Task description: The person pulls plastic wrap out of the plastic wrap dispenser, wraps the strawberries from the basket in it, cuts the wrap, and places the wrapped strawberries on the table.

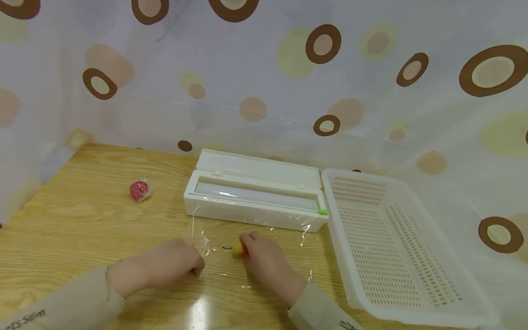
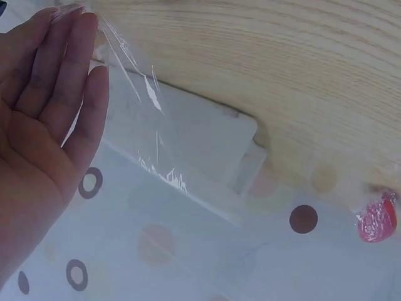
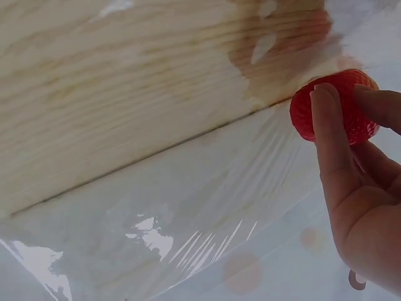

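A small red-and-yellow fruit [image 3: 333,119] with a thin dark stem is held between the fingertips and thumb of my right hand [image 1: 268,264]. In the head view, its yellow end [image 1: 238,249] and stem point left. A sheet of clear plastic wrap [image 2: 147,94] stretches from the front of the white dispenser box [image 1: 255,215] toward me, around the fruit. My left hand [image 1: 173,263] pinches the wrap at its left side; the left wrist view shows the film running off the fingertips. The box lid [image 1: 257,167] stands raised, with the white roll [image 1: 255,195] showing inside.
A red fruit wrapped in clear film [image 1: 140,189] lies on the wooden table [image 1: 82,220] at the far left. To the right, a white plastic basket [image 1: 346,270] stands close against the box. A patterned curtain [image 1: 247,68] hangs behind the table.
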Tool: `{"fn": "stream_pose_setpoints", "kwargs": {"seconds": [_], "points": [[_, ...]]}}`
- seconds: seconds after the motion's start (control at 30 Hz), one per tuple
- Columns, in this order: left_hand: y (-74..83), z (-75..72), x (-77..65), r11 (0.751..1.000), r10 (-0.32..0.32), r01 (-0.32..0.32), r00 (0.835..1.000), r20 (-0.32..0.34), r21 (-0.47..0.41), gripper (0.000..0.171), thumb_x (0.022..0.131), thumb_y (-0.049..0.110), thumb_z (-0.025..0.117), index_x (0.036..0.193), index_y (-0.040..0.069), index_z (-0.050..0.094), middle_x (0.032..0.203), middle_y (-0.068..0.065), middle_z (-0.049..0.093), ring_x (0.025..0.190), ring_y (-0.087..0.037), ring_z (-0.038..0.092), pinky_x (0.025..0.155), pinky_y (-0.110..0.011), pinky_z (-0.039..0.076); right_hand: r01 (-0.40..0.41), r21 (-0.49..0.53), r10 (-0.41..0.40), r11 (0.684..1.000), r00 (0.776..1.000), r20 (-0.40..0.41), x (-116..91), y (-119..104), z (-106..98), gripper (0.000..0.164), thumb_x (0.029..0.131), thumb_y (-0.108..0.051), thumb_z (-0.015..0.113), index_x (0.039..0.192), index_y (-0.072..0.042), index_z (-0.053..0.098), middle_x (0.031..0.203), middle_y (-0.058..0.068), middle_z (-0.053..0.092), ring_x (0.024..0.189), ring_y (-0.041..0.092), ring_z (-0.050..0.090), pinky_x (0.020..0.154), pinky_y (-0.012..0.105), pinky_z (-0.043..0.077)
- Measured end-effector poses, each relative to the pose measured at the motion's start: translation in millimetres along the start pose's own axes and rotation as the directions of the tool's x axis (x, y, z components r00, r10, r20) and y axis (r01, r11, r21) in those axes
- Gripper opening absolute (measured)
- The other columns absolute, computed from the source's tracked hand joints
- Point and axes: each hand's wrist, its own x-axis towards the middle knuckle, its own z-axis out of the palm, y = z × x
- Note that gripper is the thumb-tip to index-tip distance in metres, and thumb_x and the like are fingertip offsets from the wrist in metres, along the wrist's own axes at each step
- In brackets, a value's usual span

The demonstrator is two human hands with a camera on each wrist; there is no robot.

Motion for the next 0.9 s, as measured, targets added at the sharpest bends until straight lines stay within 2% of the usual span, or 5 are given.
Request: {"fn": "stream_pose_setpoints", "kwargs": {"seconds": [0.23, 0.33, 0.47, 0.6, 0.9], "points": [[-6.3, -14.8, 2.1, 0.999, 0.036, -0.037, 0.998, -0.047, -0.025, 0.018, 0.080, 0.008, 0.069, 0.068, 0.019, 0.062, 0.063, 0.013, 0.056, 0.059, 0.002, 0.045, 0.057, -0.017, 0.042, 0.005, 0.080, -0.012, 0.997, 0.996, 0.089, -6.1, 4.7, -5.8, 0.043, 0.082, -0.004, 0.058, 0.125, -0.001, 0.056, 0.120, 0.011, 0.061, 0.099, 0.024, 0.064, 0.080, 0.034, 0.054], [-8.1, -20.1, 2.6, 0.999, 0.023, -0.025, 0.999, -0.045, -0.046, 0.019, 0.081, 0.009, 0.069, 0.068, 0.020, 0.060, 0.063, 0.014, 0.054, 0.059, 0.002, 0.043, 0.056, -0.017, 0.040, 0.003, 0.108, -0.018, 0.994, 0.990, 0.138, -9.0, 6.1, -8.7, 0.051, 0.080, -0.005, 0.054, 0.131, 0.000, 0.051, 0.128, 0.014, 0.057, 0.096, 0.025, 0.065, 0.073, 0.032, 0.054], [-9.7, -24.5, 3.5, 0.998, 0.005, -0.008, 0.999, -0.044, -0.069, 0.018, 0.081, 0.010, 0.069, 0.069, 0.020, 0.061, 0.063, 0.014, 0.054, 0.059, 0.003, 0.042, 0.056, -0.018, 0.040, -0.008, 0.120, -0.019, 0.993, 0.975, 0.222, -13.4, 7.0, -11.3, 0.064, 0.082, -0.025, 0.063, 0.138, -0.001, 0.043, 0.137, 0.013, 0.049, 0.105, 0.026, 0.062, 0.079, 0.034, 0.053], [-12.1, -27.7, 5.5, 0.996, -0.011, 0.008, 0.999, -0.037, -0.089, 0.017, 0.082, 0.010, 0.068, 0.069, 0.019, 0.061, 0.063, 0.015, 0.052, 0.060, 0.003, 0.041, 0.056, -0.018, 0.038, -0.014, 0.113, -0.020, 0.993, 0.956, 0.293, -16.5, 7.1, -12.3, 0.084, 0.075, -0.044, 0.073, 0.141, -0.004, 0.039, 0.142, 0.013, 0.045, 0.120, 0.028, 0.054, 0.093, 0.040, 0.049], [-20.6, -32.6, 7.5, 0.991, -0.042, 0.038, 0.999, -0.031, -0.127, 0.017, 0.083, 0.010, 0.067, 0.071, 0.020, 0.060, 0.066, 0.016, 0.049, 0.063, 0.001, 0.040, 0.059, -0.019, 0.038, 0.075, -0.013, -0.071, 0.997, 0.978, 0.194, -15.2, 6.8, -6.3, 0.056, 0.081, -0.011, 0.064, 0.134, -0.003, 0.047, 0.129, 0.010, 0.055, 0.106, 0.023, 0.062, 0.078, 0.034, 0.054]]}}
